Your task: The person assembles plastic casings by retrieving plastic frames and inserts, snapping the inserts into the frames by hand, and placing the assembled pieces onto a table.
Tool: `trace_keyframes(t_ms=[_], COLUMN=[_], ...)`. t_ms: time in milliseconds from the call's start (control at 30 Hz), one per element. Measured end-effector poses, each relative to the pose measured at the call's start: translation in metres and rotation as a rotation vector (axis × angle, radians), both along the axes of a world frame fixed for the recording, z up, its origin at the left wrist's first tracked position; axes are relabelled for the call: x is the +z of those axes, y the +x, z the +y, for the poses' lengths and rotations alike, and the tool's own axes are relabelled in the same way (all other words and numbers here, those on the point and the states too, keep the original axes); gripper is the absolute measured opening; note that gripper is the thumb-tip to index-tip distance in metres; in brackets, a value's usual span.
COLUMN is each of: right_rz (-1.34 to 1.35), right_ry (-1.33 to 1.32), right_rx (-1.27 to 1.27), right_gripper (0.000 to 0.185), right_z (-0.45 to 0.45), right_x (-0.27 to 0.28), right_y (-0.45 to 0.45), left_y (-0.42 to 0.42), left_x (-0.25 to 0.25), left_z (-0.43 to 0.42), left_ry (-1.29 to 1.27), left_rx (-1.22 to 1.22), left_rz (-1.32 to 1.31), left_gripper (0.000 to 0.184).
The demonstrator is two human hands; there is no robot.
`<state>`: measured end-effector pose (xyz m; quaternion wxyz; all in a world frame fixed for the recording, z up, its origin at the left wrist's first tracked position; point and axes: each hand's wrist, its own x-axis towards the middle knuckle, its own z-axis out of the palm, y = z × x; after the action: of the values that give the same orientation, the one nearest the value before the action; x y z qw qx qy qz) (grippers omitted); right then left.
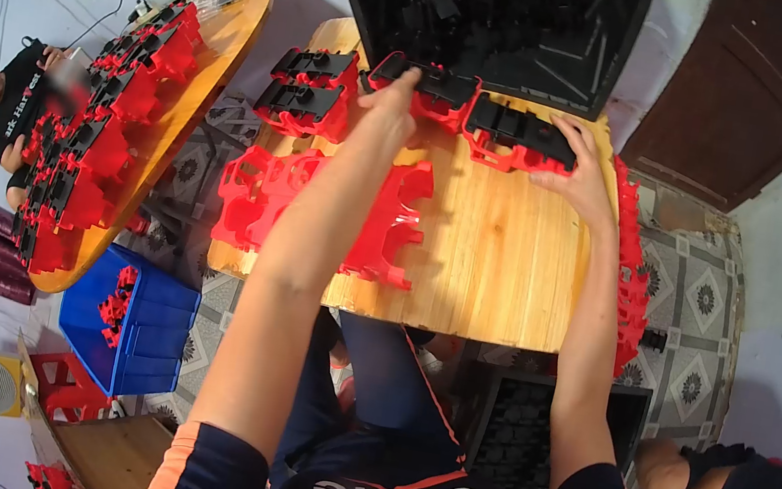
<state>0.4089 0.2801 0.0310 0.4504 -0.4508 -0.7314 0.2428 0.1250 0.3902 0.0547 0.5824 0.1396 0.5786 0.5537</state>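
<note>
At the back of the wooden table, my left hand [393, 108] is closed at a red plastic frame with a black top piece [443, 85]. Some of its fingers are hidden from view. Further right, my right hand [580, 167] grips the right end of a second red frame with a black top piece [514, 129], thumb in front and fingers over the top. To the left stand two more red-and-black assemblies [306, 100]. Nearer to me, bare red plastic frames [258, 189] lie in a group, partly behind my left forearm.
A large black crate [504, 29] stands at the table's [480, 258] back edge. Red frames [630, 280] are stacked along the right side. On the left, another table [226, 28] bears several red-and-black assemblies, with a person [18, 103] behind it. A blue bin [151, 330] stands below.
</note>
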Motion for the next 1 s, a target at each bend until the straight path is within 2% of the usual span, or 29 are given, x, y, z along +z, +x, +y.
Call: trace_keyframes(t_ms=[100,133,200,267,300,333,367,400,433,467,500,533,567,633,700,733,800,833,900,933,967,1000], right_rz=[0.084,0.018,-0.213,-0.265,-0.236,-0.303,-0.179,-0.220,-0.157,-0.184,-0.219,-0.172,-0.125,-0.098,0.025,0.080,0.131,0.069,-0.058,-0.057,-0.059,-0.065], right_ry=[-0.042,-0.022,0.092,0.220,0.188,0.174,0.148,0.088,0.001,0.031,0.064,0.021,-0.018,-0.021,-0.064,-0.070,-0.027,0.176,0.580,0.468,0.472,0.434], right_rx=[0.096,0.055,0.023,0.059,0.039,0.036,0.089,0.026,0.092,0.056,-0.006,0.016,0.027,-0.017,0.025,0.042,0.062,0.122,0.227,0.312,0.322,0.431], right_gripper=[0.088,0.085,0.085,0.081,0.079,0.077,0.077,0.076,0.073,0.071,0.069,0.068,0.068,0.066,0.066,0.066,0.067,0.066,0.068,0.071,0.071,0.075], right_z=[-0.012,-0.014,-0.006,0.004,0.011,0.020,0.028,0.016,0.016,0.017,0.020,0.016,0.010,0.013,0.010,0.009,-0.009,-0.037,-0.098,-0.115,-0.127,-0.136], right_x=[0.006,0.009,0.005,-0.003,-0.014,-0.023,-0.036,-0.025,-0.023,-0.028,-0.028,-0.024,-0.017,-0.017,-0.011,-0.007,0.026,0.057,0.106,0.118,0.123,0.126], right_y=[-0.003,-0.004,0.007,0.018,0.022,0.035,0.045,0.038,0.038,0.040,0.038,0.034,0.032,0.027,0.031,0.033,0.017,-0.001,-0.034,-0.051,-0.075,-0.107], left_y=[-0.008,-0.014,-0.022,-0.005,0.004,0.013,0.029,0.036,0.035,0.031,0.020,0.020,0.005,-0.032,-0.084,-0.114,-0.182,-0.214,-0.286,-0.317,-0.363,-0.412], left_x=[-0.059,-0.068,-0.075,-0.072,-0.072,0.028,0.022,0.023,0.036,0.049,0.074,0.061,0.093,0.112,0.144,0.146,0.145,0.144,0.142,0.141,0.132,0.122], left_z=[0.058,0.073,0.069,0.056,0.050,-0.042,-0.033,-0.028,-0.029,-0.037,-0.070,-0.051,-0.110,-0.165,-0.257,-0.286,-0.347,-0.377,-0.446,-0.472,-0.493,-0.518], left_ry=[0.014,-0.019,-0.032,-0.005,0.006,-0.055,-0.061,-0.093,-0.097,-0.095,0.032,0.134,0.317,0.501,0.686,0.738,0.798,0.890,0.898,0.825,0.769,0.783], left_rx=[0.090,-0.073,-0.169,-0.059,-0.007,0.115,0.121,0.159,0.204,0.248,0.157,0.288,0.271,0.354,0.343,0.444,0.589,0.672,0.786,0.956,1.158,1.212], left_rz=[-0.084,-0.227,-0.360,-0.236,-0.170,-0.190,-0.082,0.015,0.074,0.128,0.045,0.074,-0.040,0.140,0.111,0.201,0.317,0.271,0.420,0.392,0.399,0.410], left_gripper=[0.115,0.108,0.092,0.063,0.050,0.046,0.056,0.066,0.077,0.088,0.096,0.092,0.083,0.075,0.073,0.070,0.061,0.050,0.034,0.031,0.029,0.043])
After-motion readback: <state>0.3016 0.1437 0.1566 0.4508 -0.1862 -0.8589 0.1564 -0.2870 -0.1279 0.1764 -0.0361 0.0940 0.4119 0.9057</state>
